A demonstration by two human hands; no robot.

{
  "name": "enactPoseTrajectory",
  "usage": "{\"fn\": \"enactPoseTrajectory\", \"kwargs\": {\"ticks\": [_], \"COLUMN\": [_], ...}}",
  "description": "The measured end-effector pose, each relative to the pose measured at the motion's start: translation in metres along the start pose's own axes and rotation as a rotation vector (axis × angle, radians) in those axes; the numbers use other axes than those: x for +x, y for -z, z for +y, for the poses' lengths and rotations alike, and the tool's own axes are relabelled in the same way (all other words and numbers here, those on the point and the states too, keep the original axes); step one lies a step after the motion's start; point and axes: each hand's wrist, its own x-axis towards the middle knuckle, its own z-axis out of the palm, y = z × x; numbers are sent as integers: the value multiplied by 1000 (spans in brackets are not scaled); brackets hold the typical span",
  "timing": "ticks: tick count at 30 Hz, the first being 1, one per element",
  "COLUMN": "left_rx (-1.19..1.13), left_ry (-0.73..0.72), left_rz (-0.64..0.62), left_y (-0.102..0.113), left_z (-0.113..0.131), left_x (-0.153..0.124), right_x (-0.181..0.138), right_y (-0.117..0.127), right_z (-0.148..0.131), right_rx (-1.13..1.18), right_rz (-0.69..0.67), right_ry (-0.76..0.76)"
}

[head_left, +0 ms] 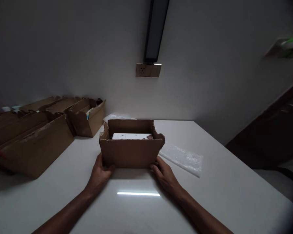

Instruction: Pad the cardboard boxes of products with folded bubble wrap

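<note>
An open-topped cardboard box (132,154) is at the middle of the white table, its long side facing me. Inside it lies a white flat item (128,136), with a small brownish piece beside it; most of the contents are hidden by the front wall. My left hand (100,172) grips the box's lower left corner, thumb on the front face. At the lower right corner my right hand (164,172) holds it the same way. Whether the box is fully resting on the table or slightly raised I cannot tell.
More open cardboard boxes (51,143) stand close together on the left of the table (136,214). Clear bubble wrap (183,157) lies to the right of the held box, and more plastic wrap (118,116) is behind it. A wall socket (148,70) is above the table's back edge.
</note>
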Motion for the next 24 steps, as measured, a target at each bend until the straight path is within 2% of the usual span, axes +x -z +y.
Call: {"fn": "enactPoseTrajectory", "kwargs": {"ticks": [4, 7, 9, 11, 15, 17, 20, 24], "left_rx": [49, 42, 34, 27, 39, 39, 5, -143], "left_ry": [1, 1, 2, 4, 8, -5, -21, 22], "left_rz": [17, 30, 31, 33, 25, 44, 69, 54], "left_y": [4, 5, 6, 7, 9, 8, 6, 9], "left_z": [1, 5, 5, 4, -4, -6, -4, 2], "left_x": [1, 2, 4, 6, 10, 11, 9, 6], "right_x": [1, 4, 7, 9, 12, 12, 11, 13], "right_y": [5, 19, 33, 48, 65, 65, 52, 22], "right_z": [8, 18, 26, 36, 50, 52, 42, 12], "right_rx": [-183, -441, -607, -766, -942, -890, -614, -176], "right_rz": [11, 121, 215, 255, 197, 221, 237, 36], "right_ry": [112, 281, 326, 241, -1, 0, 44, 45]}}
